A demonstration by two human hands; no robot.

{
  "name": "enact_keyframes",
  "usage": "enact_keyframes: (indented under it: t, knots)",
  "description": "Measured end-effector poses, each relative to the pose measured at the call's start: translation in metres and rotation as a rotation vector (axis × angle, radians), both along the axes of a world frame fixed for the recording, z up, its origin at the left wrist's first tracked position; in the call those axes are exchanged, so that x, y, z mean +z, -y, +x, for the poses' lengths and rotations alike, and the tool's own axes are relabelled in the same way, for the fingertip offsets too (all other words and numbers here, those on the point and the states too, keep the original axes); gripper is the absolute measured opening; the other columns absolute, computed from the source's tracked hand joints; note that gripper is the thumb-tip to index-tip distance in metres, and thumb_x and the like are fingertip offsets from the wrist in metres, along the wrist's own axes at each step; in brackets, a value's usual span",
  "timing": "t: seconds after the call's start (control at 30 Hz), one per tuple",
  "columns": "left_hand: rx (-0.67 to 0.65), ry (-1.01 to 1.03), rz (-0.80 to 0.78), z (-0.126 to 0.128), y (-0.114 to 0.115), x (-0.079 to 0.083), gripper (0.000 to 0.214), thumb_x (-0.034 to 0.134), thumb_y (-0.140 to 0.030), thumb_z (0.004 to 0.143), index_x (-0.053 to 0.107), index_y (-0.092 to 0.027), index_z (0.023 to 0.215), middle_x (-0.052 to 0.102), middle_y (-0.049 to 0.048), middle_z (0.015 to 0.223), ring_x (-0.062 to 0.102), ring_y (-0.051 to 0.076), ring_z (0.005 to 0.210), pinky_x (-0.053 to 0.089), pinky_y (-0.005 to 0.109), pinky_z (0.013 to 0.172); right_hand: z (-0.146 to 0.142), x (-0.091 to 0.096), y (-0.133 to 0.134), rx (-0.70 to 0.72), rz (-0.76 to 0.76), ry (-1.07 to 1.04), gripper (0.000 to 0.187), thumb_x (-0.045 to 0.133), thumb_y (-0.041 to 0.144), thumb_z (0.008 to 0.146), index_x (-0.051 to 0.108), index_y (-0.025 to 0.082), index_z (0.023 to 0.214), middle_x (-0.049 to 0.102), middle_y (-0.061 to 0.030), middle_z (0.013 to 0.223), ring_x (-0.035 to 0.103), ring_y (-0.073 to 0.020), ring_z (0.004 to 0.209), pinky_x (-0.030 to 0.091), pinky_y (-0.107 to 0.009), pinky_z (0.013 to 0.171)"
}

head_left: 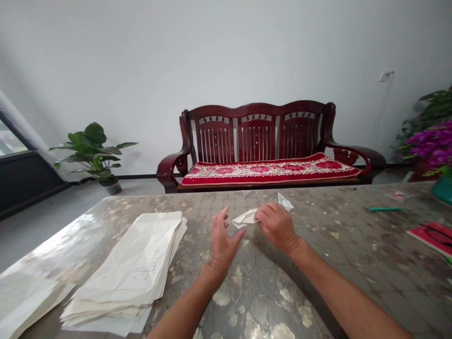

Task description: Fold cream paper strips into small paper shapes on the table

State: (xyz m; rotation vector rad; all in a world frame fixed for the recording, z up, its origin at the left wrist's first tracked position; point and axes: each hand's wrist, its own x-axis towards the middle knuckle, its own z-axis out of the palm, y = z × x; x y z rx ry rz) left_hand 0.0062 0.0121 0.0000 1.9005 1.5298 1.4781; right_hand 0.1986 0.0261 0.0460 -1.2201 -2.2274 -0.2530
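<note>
A narrow folded piece of white paper (246, 217) is held up over the table, pointing left. My right hand (277, 226) pinches its right end, and the fingers cover that part. Close to the paper's left tip is my left hand (225, 240), thumb and fingers spread apart; it appears to hold nothing. Just beyond my right hand, a small folded paper boat (285, 202) rests on the table, partly hidden by the knuckles.
A thick stack of paper sheets (130, 263) lies on the patterned table (254, 292) at left, with more paper (24, 301) beside it. To the right are a green pen (385, 208), a red booklet (429, 238) with glasses on it, and purple flowers (432, 146). A wooden bench (257, 136) stands behind.
</note>
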Motion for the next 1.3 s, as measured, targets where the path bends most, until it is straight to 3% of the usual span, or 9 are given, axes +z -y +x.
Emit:
enact_keyframes:
  t: [0.17,0.33,0.43,0.6,0.67,0.77,0.9,1.07,1.3]
  knots:
    - [-0.258,-0.268,-0.047,-0.021,0.001,-0.001,0.024,0.060,-0.017,0.083,0.065,-0.025,0.105,0.064,0.0045,0.107,0.057,0.021,0.104,0.047,0.035,0.094,0.006,-0.037,0.018,0.053,-0.024,0.159,0.016,0.050,0.017,0.093,0.063,0.021,0.085,0.063,-0.0078,0.093,0.050,-0.0233,0.091,0.034,-0.035,0.080]
    - [-0.374,-0.384,-0.161,-0.027,0.002,-0.017,0.031,0.066,-0.016,0.078,0.067,-0.027,0.107,0.066,0.0029,0.114,0.057,0.022,0.113,0.044,0.035,0.101,0.005,-0.061,0.024,0.072,-0.161,0.087,0.009,0.053,0.016,0.091,0.059,0.022,0.090,0.062,-0.0052,0.091,0.053,-0.0216,0.090,0.037,-0.032,0.078]
    - [-0.380,-0.293,-0.232,-0.027,-0.002,-0.020,0.039,0.067,-0.019,0.077,0.063,-0.025,0.116,0.066,0.0040,0.118,0.058,0.022,0.112,0.045,0.037,0.101,0.003,-0.061,0.024,0.046,-0.155,0.052,0.014,0.050,0.013,0.090,0.058,0.022,0.096,0.063,-0.0052,0.093,0.054,-0.0216,0.091,0.038,-0.032,0.080]
    - [-0.370,0.072,-0.340,-0.029,-0.010,-0.025,0.050,0.054,-0.025,0.086,0.046,-0.018,0.135,0.069,0.0075,0.112,0.066,0.018,0.094,0.053,0.031,0.081,0.000,-0.061,0.023,0.031,-0.136,0.029,0.013,0.049,0.015,0.093,0.059,0.022,0.094,0.064,-0.0046,0.089,0.056,-0.0208,0.087,0.038,-0.032,0.078]
    - [-0.385,0.074,-0.352,-0.029,-0.011,-0.025,0.055,0.058,-0.021,0.081,0.047,-0.018,0.135,0.070,0.0062,0.111,0.066,0.017,0.090,0.053,0.029,0.077,0.000,-0.061,0.022,0.016,-0.129,0.024,0.013,0.049,0.015,0.092,0.060,0.022,0.090,0.064,-0.0043,0.087,0.056,-0.0205,0.085,0.037,-0.032,0.078]
    - [-0.358,-0.028,-0.376,-0.028,-0.010,-0.022,0.047,0.061,-0.018,0.076,0.060,-0.021,0.123,0.073,0.0023,0.105,0.066,0.017,0.089,0.052,0.028,0.080,0.001,-0.060,0.021,-0.001,-0.117,0.007,0.015,0.050,0.012,0.089,0.060,0.022,0.088,0.064,-0.0039,0.085,0.056,-0.0200,0.083,0.037,-0.031,0.077]
    - [-0.398,-0.068,-0.379,-0.025,-0.006,-0.012,0.025,0.056,-0.030,0.084,0.072,-0.023,0.102,0.075,-0.0002,0.096,0.066,0.018,0.089,0.050,0.027,0.081,0.002,-0.056,0.020,-0.029,-0.100,-0.009,0.017,0.049,0.009,0.086,0.060,0.022,0.087,0.065,-0.0032,0.085,0.056,-0.0196,0.082,0.036,-0.031,0.077]
    - [-0.438,-0.022,-0.364,-0.024,-0.007,-0.010,0.044,0.035,-0.039,0.095,0.075,-0.022,0.090,0.074,-0.0023,0.087,0.065,0.017,0.085,0.048,0.025,0.083,0.001,-0.049,0.019,-0.058,-0.093,-0.021,0.017,0.049,0.009,0.087,0.060,0.022,0.084,0.065,-0.0029,0.083,0.057,-0.0195,0.080,0.035,-0.031,0.076]
    - [-0.391,0.033,-0.440,-0.020,-0.010,-0.018,0.023,0.059,-0.036,0.080,0.074,-0.020,0.086,0.074,-0.0006,0.080,0.065,0.018,0.076,0.048,0.025,0.072,0.000,-0.043,0.016,-0.063,-0.143,-0.058,0.015,0.052,0.013,0.087,0.062,0.023,0.082,0.067,-0.0025,0.081,0.058,-0.0188,0.080,0.036,-0.030,0.076]
